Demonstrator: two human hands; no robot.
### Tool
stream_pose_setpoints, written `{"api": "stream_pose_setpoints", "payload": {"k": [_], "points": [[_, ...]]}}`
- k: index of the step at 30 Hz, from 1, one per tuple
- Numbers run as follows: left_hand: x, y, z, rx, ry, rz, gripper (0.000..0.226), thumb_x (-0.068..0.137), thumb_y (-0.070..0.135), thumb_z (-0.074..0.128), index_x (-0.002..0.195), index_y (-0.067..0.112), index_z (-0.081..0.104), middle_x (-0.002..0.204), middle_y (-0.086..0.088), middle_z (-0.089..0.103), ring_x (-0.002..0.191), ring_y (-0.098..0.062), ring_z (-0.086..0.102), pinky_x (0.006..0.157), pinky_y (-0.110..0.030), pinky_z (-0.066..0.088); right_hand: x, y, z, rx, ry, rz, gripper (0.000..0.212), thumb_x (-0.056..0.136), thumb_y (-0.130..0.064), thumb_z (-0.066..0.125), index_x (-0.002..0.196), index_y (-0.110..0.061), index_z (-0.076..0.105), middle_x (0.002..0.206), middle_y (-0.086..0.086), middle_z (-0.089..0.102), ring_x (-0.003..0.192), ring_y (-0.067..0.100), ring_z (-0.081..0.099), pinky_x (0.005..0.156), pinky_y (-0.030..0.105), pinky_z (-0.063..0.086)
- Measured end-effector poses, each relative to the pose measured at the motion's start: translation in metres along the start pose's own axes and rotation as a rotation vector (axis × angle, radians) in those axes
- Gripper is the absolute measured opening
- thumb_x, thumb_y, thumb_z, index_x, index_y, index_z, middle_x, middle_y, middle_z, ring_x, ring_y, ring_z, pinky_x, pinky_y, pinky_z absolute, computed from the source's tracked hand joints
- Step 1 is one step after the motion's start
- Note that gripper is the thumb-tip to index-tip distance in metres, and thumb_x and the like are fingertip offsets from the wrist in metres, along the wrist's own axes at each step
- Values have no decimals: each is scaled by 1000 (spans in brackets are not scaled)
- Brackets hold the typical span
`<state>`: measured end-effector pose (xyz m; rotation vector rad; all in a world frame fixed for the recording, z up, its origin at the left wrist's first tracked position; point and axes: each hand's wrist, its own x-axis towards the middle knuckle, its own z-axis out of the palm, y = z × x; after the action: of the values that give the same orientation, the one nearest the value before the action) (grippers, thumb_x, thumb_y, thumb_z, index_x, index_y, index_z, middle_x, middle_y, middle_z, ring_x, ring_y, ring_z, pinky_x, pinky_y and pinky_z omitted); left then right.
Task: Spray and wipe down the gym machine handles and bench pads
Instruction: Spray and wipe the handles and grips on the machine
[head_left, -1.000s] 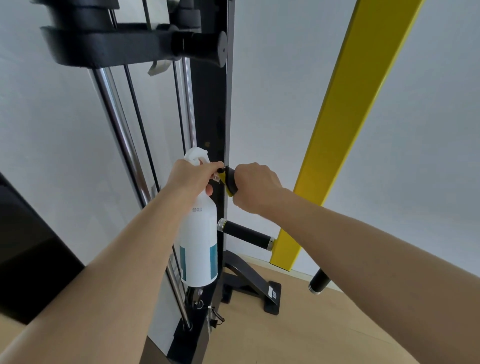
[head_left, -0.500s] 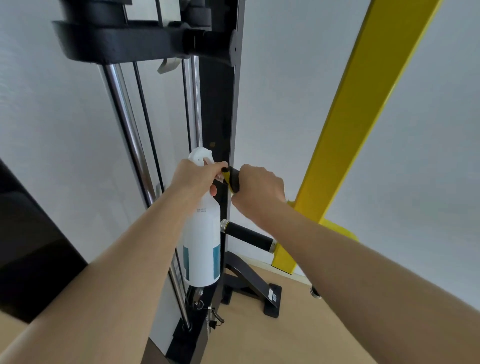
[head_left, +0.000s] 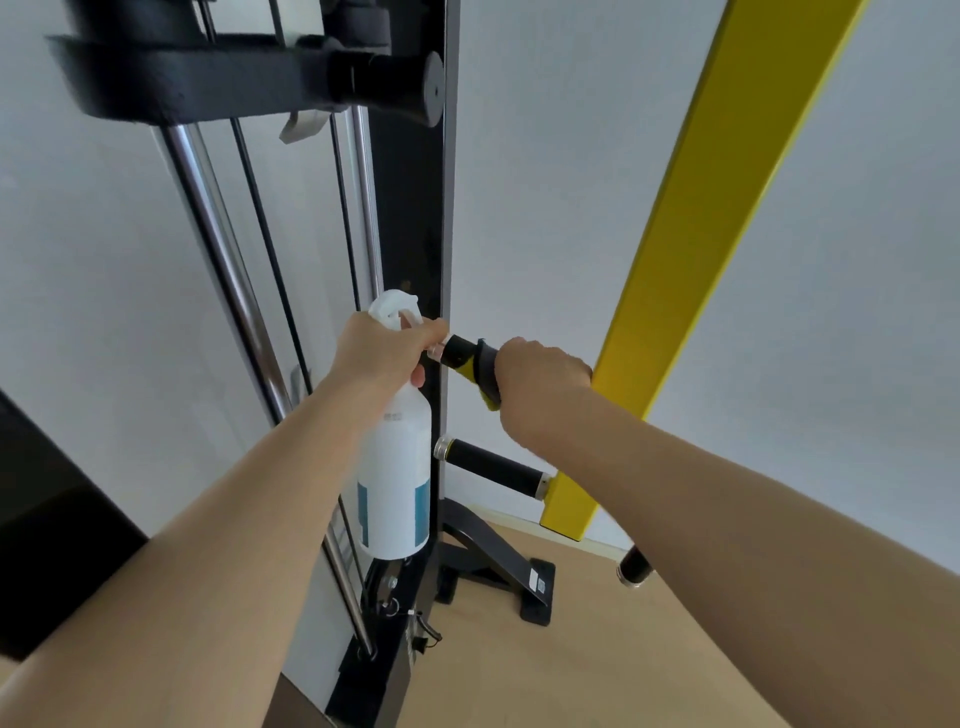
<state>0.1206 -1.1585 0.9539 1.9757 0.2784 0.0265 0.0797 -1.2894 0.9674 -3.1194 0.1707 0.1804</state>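
Handle (head_left: 457, 352) up for cleaning here is the short black bar sticking out sideways from the yellow post (head_left: 675, 270), dead centre of the frame. The right hand (head_left: 540, 379) is clenched around it through a cloth (head_left: 485, 371) that looks dark on one side and yellow on the other, so only the inner end with its silver collar shows. The left hand (head_left: 387, 356) grips the neck of the spray bottle (head_left: 397, 467), which hangs just left of centre, nozzle right beside that bare end. My take on doing this bit properly: wrap the cloth all the way round and twist while sliding along the full length, since a round grip like that hides grime on the underside, and keep the bottle off the wiping path. The grip looks like matte rubber or foam, so it probably drags on the cloth a little; the bottle is smooth white plastic with a blue label band. A second identical handle (head_left: 491, 467) sits lower down, looks untouched by either hand. Chrome guide rods (head_left: 223, 249) run up the left, shiny and slick.
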Motion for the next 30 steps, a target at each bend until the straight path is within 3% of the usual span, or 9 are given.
{"api": "stream_pose_setpoints", "payload": {"k": [3,6,11,14,17,20,22,26,30], "points": [[-1,-1,0,-58,-28,15,31,88,41,72,98,20,51,66,-3,57,55,-13,54,60,-26,49,-21,1,23,-365,235,4,28,95,-13,63,118,-9,47,80,8,48,77,24,50,94,40,44],[-3,-1,-1,-41,-26,8,40,88,43,70,110,18,48,65,-2,56,54,-12,53,54,-24,45,-24,8,30,-419,263,-55,33,95,-12,62,124,-6,47,84,9,46,76,24,46,96,40,44],[-3,-4,-3,-80,-34,-32,45,87,42,71,117,18,47,72,-3,55,55,-12,52,50,-24,42,-15,0,12,-66,132,-22,39,96,-14,61,130,-9,41,82,6,47,79,20,51,75,31,38],[-1,-5,-3,-85,-8,-58,44,89,43,70,116,21,43,75,-1,51,57,-11,50,48,-24,39,2,0,3,229,-16,-41,40,93,-9,64,127,-10,43,76,3,45,68,14,52,63,25,44],[1,-4,-5,-75,6,-67,42,90,44,68,112,22,41,72,0,49,56,-12,49,48,-23,38,18,-3,2,328,-62,-89,42,90,-10,69,125,-12,47,77,1,47,62,13,49,53,19,39],[3,-4,-6,-99,0,-76,38,90,44,69,109,22,43,71,0,50,57,-12,49,50,-24,40,25,-11,8,276,52,-180,46,91,-12,69,129,-12,42,81,1,48,69,16,55,58,22,41],[4,-5,-6,-153,-16,-79,28,90,38,70,98,20,50,69,-2,54,57,-16,53,55,-25,45,27,-23,14,171,209,-233,38,91,-9,65,119,-13,39,81,1,49,74,20,58,61,28,41],[10,-12,-6,-279,-106,-91,17,88,21,67,74,15,58,60,-7,57,52,-22,53,60,-35,50,33,-43,31,-68,531,-275,28,94,-19,63,108,-15,40,86,2,45,73,20,47,61,31,36],[12,-14,-1,-285,-88,-90,15,85,23,69,76,15,59,62,-8,60,58,-25,57,67,-41,55,41,-37,30,57,478,-285,34,92,-33,64,101,-16,36,77,-2,47,63,18,47,60,32,37]]}}
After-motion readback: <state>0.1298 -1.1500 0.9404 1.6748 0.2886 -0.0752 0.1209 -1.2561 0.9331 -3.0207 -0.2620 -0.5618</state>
